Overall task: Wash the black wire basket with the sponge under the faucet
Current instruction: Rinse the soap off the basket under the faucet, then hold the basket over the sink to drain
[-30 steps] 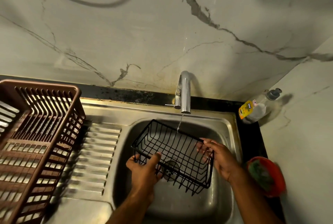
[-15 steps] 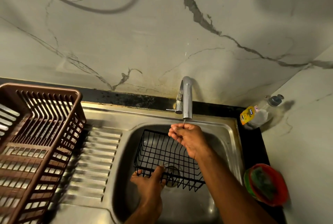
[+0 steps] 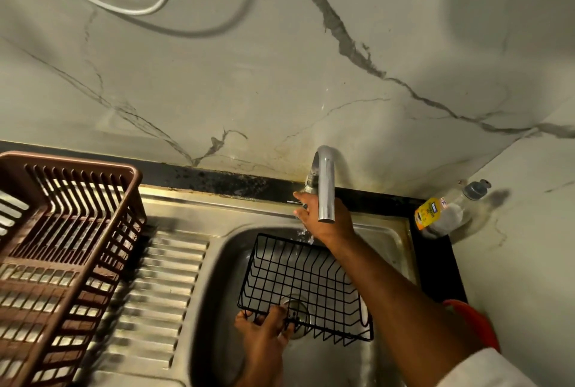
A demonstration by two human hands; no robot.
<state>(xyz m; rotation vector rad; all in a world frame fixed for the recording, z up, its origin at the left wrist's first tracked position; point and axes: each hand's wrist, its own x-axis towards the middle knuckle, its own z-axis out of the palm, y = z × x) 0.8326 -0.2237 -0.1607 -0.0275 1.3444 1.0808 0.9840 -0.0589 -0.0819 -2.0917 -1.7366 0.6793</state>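
**Basket held in the sink, right hand at the tap**

The black wire basket (image 3: 303, 285) sits inside the stainless steel sink (image 3: 385, 237), over the round drain, with its open side facing up and its far rim below the curved chrome faucet (image 3: 325, 187).

The left hand (image 3: 264, 329) is at the near left corner of the basket; its fingers curl over the lower rim wire and grip it.

The right hand (image 3: 323, 217) is well apart from the basket's near edge, reached up above the far rim to the base of the faucet. Its fingers sit by the small lever there, partly hidden behind the spout, so whether they actually pinch the lever or only touch it cannot be told. A little water splashes just below this hand, above the basket's far edge. The right forearm crosses over the basket's right side.

On the steel draining board to the left stands a brown slatted plastic dish rack (image 3: 62, 246). On the dark counter (image 3: 435, 262) to the right of the sink a clear dish-soap bottle with a yellow label (image 3: 441, 211) leans in the corner, and nearer stands a red round bowl (image 3: 476, 321), mostly hidden by the arm.
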